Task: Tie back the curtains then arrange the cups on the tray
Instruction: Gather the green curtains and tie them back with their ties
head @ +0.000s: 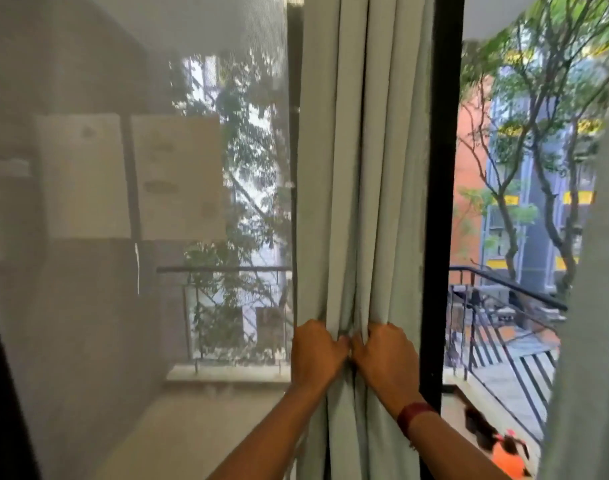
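Note:
A pale green curtain (358, 168) hangs in folds down the middle of the head view, bunched in front of a black window frame (441, 202). My left hand (315, 355) grips the curtain's left folds. My right hand (386, 362), a dark red band on its wrist, grips the right folds. The two fists touch at the knuckles and squeeze the cloth into a narrow bundle at that height. No tie-back, cups or tray are in view.
A sheer grey net curtain (123, 237) covers the window on the left. A second pale curtain edge (594, 306) hangs at far right. Outside are a balcony railing (504, 327), trees and buildings.

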